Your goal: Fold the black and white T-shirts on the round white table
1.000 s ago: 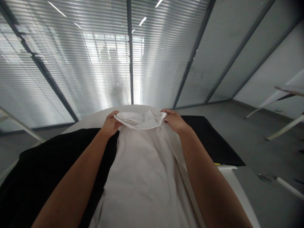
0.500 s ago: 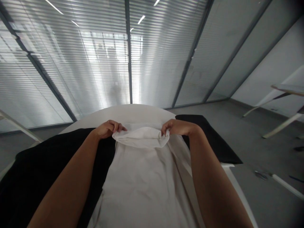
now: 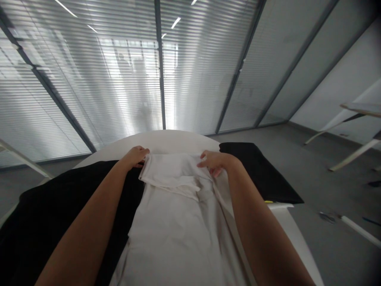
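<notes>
A long white cloth garment (image 3: pixel 175 234) lies flat down the middle of the view, running from the far table edge towards me. Its far end is folded over into a flat flap (image 3: pixel 169 171). My left hand (image 3: pixel 133 157) sits at the flap's left corner, and I cannot tell whether it grips the cloth. My right hand (image 3: pixel 216 162) rests on the flap's right side with its fingers spread. Under the garment is a black cloth (image 3: pixel 59 210), which also shows to the right (image 3: pixel 258 171).
The black cloth lies on a round white table (image 3: pixel 166 139). Behind it stands a wall of glass panels with blinds, and a blurred figure shows through them. A table with pale legs (image 3: pixel 360 109) stands at the right on the grey floor, near a white rod (image 3: pixel 360 230).
The bunched fold from earlier now lies flatter and wider on the cloth. My hands have spread apart and come slightly towards me, and the view has tilted a little.
</notes>
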`<state>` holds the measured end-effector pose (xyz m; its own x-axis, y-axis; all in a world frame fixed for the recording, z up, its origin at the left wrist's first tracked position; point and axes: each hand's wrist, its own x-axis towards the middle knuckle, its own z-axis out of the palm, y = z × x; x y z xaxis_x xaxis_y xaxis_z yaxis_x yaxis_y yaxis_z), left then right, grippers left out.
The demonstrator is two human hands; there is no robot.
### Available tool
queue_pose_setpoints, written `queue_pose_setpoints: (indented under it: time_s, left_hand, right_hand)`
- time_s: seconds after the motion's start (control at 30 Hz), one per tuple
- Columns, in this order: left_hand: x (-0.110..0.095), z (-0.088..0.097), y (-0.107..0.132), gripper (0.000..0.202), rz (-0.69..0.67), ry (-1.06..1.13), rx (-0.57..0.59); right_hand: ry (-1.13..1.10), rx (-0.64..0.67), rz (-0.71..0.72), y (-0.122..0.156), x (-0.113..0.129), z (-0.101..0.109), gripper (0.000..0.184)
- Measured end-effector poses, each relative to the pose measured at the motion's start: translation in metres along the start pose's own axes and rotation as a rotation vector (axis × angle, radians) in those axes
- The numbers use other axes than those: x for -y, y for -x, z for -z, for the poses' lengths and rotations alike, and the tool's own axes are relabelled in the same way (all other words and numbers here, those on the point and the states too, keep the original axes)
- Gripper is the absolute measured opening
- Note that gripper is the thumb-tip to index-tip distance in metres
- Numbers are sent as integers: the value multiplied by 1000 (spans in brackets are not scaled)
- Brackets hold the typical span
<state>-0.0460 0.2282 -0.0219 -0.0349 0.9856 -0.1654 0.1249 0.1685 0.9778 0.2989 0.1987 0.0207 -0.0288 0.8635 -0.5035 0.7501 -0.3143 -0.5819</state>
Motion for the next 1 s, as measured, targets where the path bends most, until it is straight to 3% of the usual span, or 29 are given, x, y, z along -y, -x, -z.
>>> queue_pose_setpoints:
  time_s: [0.1,0.23,0.43,0.57,0.73,0.9,1.0]
  left_hand:
    - [-2,-2,2,17,49,-169,-6]
    - [-6,-11,9,19,37,-344,-56]
    - [-1,-14,8,32,35,-289,19]
    - [5,-10,2,26,-49,-220,34]
    - [13,-4,-6,28,-37,-229,113]
    - [18,-12,-11,15,-264,-496,-84]
    - [20,-19,-13,12,-309,-533,-99]
  right_hand:
    - [-73,-31,43,-4,0,-2,74]
    - [-178,-1,168,-3,-1,-1,57]
    - [-180,-52,186,1,1,1,33]
    - [-99,-147,158,-2,0,-1,34]
    - [77,-120,87,-9,-4,-1,38]
    - [158,-271,143,-25,-1,-8,43]
    - [339,-320,197,-35,0,-17,50]
